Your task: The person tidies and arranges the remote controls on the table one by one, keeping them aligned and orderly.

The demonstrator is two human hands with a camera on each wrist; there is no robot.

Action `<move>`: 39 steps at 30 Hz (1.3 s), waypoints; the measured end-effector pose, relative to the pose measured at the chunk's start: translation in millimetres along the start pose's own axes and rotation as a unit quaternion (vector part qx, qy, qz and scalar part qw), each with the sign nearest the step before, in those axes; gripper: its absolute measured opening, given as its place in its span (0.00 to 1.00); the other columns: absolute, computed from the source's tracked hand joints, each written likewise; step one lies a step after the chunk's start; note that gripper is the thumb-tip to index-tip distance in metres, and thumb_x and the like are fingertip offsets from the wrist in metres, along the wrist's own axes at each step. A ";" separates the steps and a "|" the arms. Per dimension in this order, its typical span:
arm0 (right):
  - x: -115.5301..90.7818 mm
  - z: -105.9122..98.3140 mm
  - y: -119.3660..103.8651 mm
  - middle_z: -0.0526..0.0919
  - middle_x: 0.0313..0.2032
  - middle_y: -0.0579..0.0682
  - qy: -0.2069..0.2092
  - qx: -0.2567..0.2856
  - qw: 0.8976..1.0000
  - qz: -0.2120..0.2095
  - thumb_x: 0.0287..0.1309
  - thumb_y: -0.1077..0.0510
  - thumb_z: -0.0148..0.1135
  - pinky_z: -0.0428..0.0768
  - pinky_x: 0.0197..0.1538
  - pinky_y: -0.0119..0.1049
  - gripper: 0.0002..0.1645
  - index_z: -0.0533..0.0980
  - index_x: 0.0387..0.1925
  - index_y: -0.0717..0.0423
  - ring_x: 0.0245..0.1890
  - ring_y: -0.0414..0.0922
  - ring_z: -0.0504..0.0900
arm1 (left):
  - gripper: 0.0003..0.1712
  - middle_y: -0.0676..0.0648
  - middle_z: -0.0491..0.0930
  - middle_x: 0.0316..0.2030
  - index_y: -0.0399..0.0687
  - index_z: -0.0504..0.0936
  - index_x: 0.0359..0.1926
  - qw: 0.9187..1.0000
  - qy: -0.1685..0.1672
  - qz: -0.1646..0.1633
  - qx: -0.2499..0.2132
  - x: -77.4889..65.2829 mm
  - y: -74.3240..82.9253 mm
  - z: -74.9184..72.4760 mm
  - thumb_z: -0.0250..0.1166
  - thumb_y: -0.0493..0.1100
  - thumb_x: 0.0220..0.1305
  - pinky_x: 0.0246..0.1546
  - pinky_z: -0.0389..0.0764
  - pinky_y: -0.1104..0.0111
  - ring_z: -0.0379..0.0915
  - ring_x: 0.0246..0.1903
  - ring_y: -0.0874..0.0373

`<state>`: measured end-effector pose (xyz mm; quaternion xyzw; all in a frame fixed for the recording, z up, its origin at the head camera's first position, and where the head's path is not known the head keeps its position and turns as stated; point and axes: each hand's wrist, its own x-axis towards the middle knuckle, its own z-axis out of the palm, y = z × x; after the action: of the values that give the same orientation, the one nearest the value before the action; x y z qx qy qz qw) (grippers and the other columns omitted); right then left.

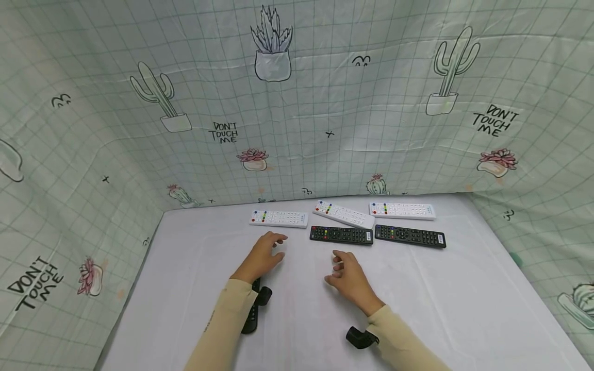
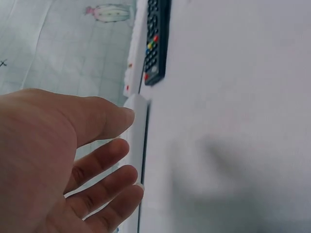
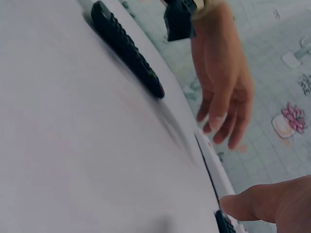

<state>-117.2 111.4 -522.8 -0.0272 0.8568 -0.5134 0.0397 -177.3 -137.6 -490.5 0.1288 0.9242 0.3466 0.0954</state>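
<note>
1. At the lower centre-left of the head view, a near black remote [image 1: 250,320] lies on the table [image 1: 167,288], its long axis running away from the viewer and leaning slightly right; the left sleeve [image 1: 229,306] hides part of it.
2. The right hand [image 1: 350,278] hovers just right of centre, empty, fingers loosely bent toward the upper left; its forearm slants in from the lower right.
3. The left hand [image 1: 262,255], left of centre, is also empty, its curved fingers pointing to the upper right, thumb apart.
4. Beyond, the centre black remote [image 1: 341,235] and right black remote [image 1: 410,236] lie crosswise, red-button ends left, right ends dipping slightly.
5. Farthest, the left white remote [image 1: 278,219] and right white remote [image 1: 402,211] lie nearly level across the frame; between them, the middle white remote [image 1: 343,214] slopes down rightward. All three have their coloured buttons leftward.
</note>
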 end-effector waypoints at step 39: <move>33.2 -77.9 35.6 0.71 0.53 0.72 0.079 -0.047 0.995 0.049 0.58 0.72 0.69 0.83 0.60 0.56 0.44 0.60 0.70 0.84 0.54 0.68 0.82 | 0.29 0.36 0.78 0.63 0.33 0.75 0.69 0.999 0.032 -0.018 -0.016 27.5 34.4 39.9 0.69 0.33 0.69 0.68 0.74 0.49 0.73 0.66 0.40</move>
<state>-157.9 193.7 -518.9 0.0533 0.8808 -0.4704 -0.0045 -186.8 -79.7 -499.6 0.0989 0.9232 0.3638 0.0741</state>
